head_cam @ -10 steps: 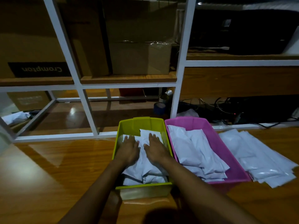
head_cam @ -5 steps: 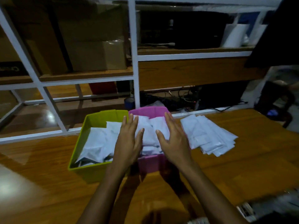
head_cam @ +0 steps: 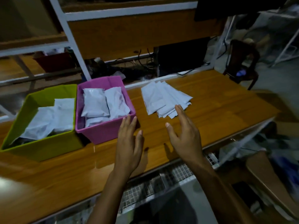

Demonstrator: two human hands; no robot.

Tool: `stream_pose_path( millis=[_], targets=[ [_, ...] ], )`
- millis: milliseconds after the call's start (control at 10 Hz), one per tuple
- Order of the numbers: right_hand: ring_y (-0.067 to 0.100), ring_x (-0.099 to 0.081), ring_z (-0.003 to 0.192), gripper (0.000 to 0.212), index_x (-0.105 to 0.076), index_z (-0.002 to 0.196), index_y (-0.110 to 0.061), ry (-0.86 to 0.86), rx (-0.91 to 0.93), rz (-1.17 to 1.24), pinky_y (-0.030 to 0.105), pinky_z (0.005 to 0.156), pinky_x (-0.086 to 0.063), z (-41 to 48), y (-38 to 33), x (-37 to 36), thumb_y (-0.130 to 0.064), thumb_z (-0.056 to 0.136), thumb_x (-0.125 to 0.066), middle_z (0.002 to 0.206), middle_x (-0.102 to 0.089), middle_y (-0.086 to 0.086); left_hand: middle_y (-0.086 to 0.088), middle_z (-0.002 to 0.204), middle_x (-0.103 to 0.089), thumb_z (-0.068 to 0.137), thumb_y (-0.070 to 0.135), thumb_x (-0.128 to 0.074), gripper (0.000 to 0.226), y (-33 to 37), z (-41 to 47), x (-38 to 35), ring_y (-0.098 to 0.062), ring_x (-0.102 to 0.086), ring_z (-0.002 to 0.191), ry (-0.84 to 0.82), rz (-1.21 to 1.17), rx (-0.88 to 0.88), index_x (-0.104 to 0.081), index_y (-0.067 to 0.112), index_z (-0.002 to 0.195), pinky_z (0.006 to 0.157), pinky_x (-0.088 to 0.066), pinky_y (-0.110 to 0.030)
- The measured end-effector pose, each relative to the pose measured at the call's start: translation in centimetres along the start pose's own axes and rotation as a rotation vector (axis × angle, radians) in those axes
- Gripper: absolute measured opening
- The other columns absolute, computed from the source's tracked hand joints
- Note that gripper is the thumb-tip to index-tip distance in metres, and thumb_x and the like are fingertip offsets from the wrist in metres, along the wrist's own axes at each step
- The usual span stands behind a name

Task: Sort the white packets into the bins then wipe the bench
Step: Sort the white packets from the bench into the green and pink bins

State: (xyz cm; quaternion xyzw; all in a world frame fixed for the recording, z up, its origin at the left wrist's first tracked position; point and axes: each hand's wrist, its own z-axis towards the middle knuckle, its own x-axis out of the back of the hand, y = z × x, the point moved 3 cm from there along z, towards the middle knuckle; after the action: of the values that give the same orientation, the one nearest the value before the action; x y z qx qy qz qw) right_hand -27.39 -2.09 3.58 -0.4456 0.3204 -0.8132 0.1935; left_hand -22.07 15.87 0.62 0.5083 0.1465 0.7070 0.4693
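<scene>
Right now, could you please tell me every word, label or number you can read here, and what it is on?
None can be read.
The packets in the green bin, the pink bin and the loose pile show blank faces.
Anything on the shelves behind is too dark and blurred to tell.

**Background items, off-task**

White rack post (head_cam: pixel 71 46) taken as reference. Dark red tub (head_cam: pixel 55 62) sat left of it on a low shelf. Tangled cables (head_cam: pixel 137 65) and a black box (head_cam: pixel 182 56) lay right of it. Brown chair (head_cam: pixel 239 50) stood far right.
</scene>
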Motion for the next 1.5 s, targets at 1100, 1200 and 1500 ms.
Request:
stream_pose_path(
  millis=[1100,1200,1500],
  targets=[
    [0.032,-0.052,0.127,0.060,-0.037,0.140,0.003,-0.478,-0.131,-0.357,0.034,0.109,-0.034,23.9,20.7,-14.6,-0.040,0.105,-0.015,0.141,-0.048,0.024,-0.004,0.161,-0.013,0.102,0.026,-0.032,0.052,-16.9,23.8,-23.1,-0.024,-0.005,0.149,-0.203,0.404,0.427,-0.022,0.015,0.152,0.120,-0.013,-0.044],
    [0.029,-0.020,0.146,0.065,-0.017,0.152,-0.015,-0.511,-0.091,-0.529,0.039,0.115,-0.025,26.4,21.6,-14.1,-0.044,0.099,-0.038,0.160,-0.015,0.013,-0.008,0.161,-0.014,0.100,0.030,-0.032,0.057,-16.4,23.4,-22.9,-0.026,-0.005,0.149,-0.198,0.407,0.377,-0.021,0.013,0.152,0.120,-0.014,-0.046],
    [0.038,-0.035,0.139,0.061,-0.041,0.144,-0.022,-0.581,0.155,-0.660,0.052,0.113,-0.015,27.0,24.5,-16.6,-0.048,0.088,-0.043,0.151,-0.037,0.015,-0.004,0.162,0.006,0.087,0.063,-0.004,0.075,-16.1,24.7,-24.7,-0.029,0.006,0.149,-0.259,0.510,0.375,-0.002,0.029,0.154,0.118,-0.009,-0.049]
  ],
)
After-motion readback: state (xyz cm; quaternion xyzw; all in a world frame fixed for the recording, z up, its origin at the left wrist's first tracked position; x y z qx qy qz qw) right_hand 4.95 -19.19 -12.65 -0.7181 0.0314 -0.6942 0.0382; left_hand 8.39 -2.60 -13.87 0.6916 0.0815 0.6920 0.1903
